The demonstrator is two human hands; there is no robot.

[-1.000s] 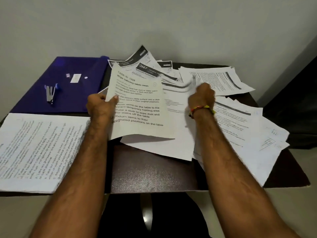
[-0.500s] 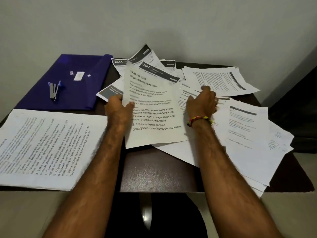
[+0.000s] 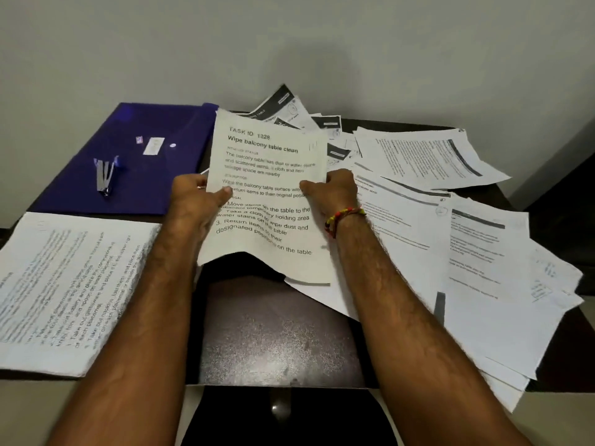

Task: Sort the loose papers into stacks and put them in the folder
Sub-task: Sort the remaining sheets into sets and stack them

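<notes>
Head view. 1 printed sheet (image 3: 270, 194), headed "Wipe balcony table clean", raised over the dark table (image 3: 277, 342); left hand (image 3: 196, 204) and right hand (image 3: 331, 194) pinch its 2 side edges. Loose papers (image 3: 450, 246) scattered right; 1 stack (image 3: 70, 291) left. Blue folder (image 3: 135, 156) rear left, stapler (image 3: 104, 177) lying on it.

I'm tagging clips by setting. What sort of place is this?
Probably a home or small-office desk corner: a dark wooden table against a plain wall, with scattered printed sheets, a purple plastic folder and a metal stapler on it.
</notes>
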